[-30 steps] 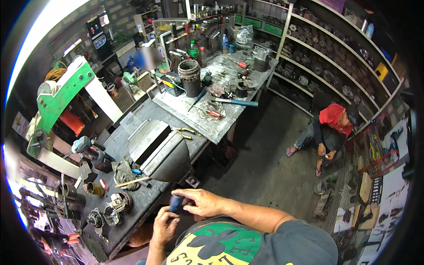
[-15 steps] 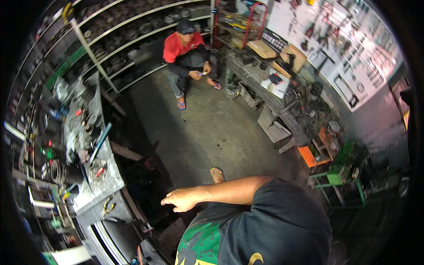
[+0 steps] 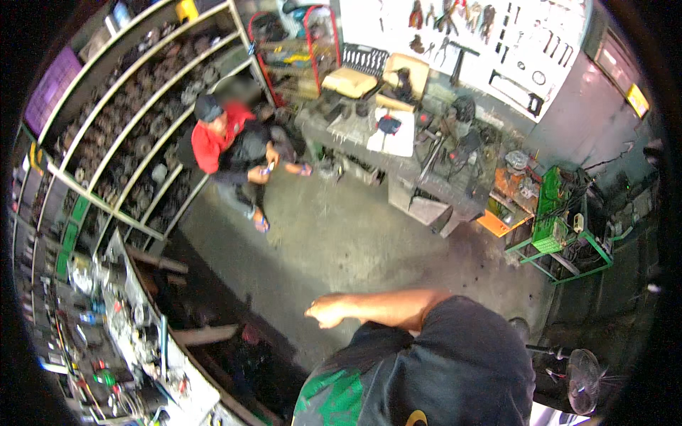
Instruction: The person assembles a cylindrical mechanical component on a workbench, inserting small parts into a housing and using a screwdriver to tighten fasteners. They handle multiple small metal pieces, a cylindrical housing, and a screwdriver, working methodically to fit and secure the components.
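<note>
Workshop with grey concrete floor, stained and bare in the middle. Along the left wall, long metal shelves packed with dark round machine parts. In front of them, seated low, a person in a red shirt, holding some small thing in both hands, too small to tell what. Farther back, a tool wall with pliers and wrenches hung in rows, and under it a crowded work table with a white sheet on top. To the right, a green metal frame; at the lower right, a standing fan.

At the lower left, the cluttered bench, covered with small tools and parts, its underside dark.

Right hand held out in the air above the floor, fingers loosely curled and apart, clamped on nothing, touching nothing. Nearest to it, the bench, down and to the left, near but not touching. Left hand out of the view, so cannot tell its state.

Judging from this: better to bring the eyes back over the bench before reaching. Keep the fingers loose and clear of the bench edge. Choose one piece by sight, not by feel, because the parts lie very close together.
</note>
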